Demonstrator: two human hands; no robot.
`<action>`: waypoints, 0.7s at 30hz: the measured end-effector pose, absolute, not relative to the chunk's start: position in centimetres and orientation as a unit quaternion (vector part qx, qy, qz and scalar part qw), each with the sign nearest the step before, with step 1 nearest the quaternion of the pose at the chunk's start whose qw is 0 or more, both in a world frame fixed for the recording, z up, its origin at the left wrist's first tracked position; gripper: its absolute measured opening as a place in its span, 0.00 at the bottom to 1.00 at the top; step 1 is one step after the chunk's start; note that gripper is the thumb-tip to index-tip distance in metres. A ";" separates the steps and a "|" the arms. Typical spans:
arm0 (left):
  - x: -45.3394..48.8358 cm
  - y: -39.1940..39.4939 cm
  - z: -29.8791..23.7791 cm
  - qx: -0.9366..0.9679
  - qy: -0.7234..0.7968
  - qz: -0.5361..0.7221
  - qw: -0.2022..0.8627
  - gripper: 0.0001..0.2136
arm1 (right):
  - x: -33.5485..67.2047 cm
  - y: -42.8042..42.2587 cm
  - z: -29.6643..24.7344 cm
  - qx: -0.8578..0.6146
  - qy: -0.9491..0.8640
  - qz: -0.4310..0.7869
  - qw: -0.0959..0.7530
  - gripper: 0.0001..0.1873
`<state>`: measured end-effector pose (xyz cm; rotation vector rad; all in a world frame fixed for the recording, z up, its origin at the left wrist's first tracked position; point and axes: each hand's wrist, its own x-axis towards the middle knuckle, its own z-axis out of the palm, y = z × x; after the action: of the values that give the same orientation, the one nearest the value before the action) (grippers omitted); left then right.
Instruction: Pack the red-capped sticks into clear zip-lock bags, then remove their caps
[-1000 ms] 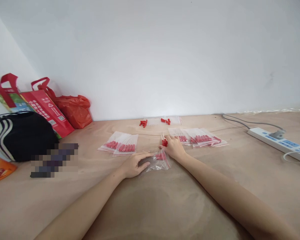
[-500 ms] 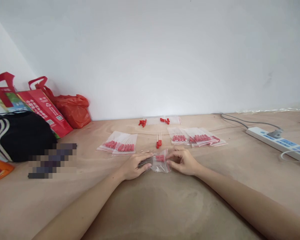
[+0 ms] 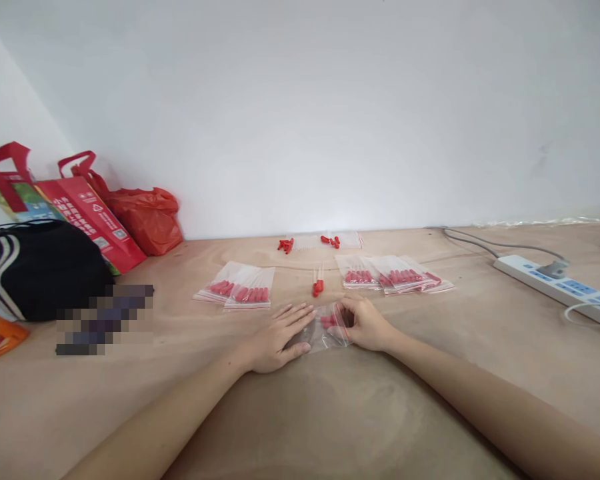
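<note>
A clear zip bag (image 3: 322, 343) lies on the table between my hands. Inside it are droppers with red rubber bulbs (image 3: 327, 321); how many cannot be made out. My left hand (image 3: 279, 337) rests flat on the closed end of the bag with its fingers stretched out, hiding that end. My right hand (image 3: 364, 325) is at the bag's mouth, its bent thumb and forefinger pinching at the red bulbs, with plastic around the fingertips. Just beyond the bag lie loose red-bulbed droppers (image 3: 318, 288), their clear tubes pointing away.
Filled zip bags lie at left (image 3: 247, 293) and right (image 3: 405, 278). Farther back are more red-bulbed droppers (image 3: 286, 246) near the wall. A power strip (image 3: 560, 283) is at right. A black drawstring bag (image 3: 55, 267) and red shopping bag (image 3: 97, 220) stand at left.
My left hand has slid slightly right and lies flatter over the bag. The bag has shifted right, and its mouth now reaches over my right fingertips.
</note>
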<state>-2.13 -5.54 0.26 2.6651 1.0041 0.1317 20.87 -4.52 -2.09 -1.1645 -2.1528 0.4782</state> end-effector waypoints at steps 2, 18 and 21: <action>-2.2 -5.4 0.3 0.927 0.342 0.048 0.144 0.26 | 21.0 -4.6 -2.1 -0.425 -0.807 0.230 0.339 0.10; -2.4 -5.3 0.6 0.924 0.348 0.001 0.157 0.22 | 27.8 -5.1 -2.0 -0.433 -0.554 0.548 0.454 0.17; -2.1 -5.4 1.4 0.917 0.363 0.021 0.164 0.19 | 29.9 -4.6 -1.6 -0.455 -0.507 0.508 0.527 0.18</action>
<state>-2.06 -5.38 1.36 2.6134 1.0353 0.0585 29.86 -4.56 -1.57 -1.0870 -1.2130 1.2143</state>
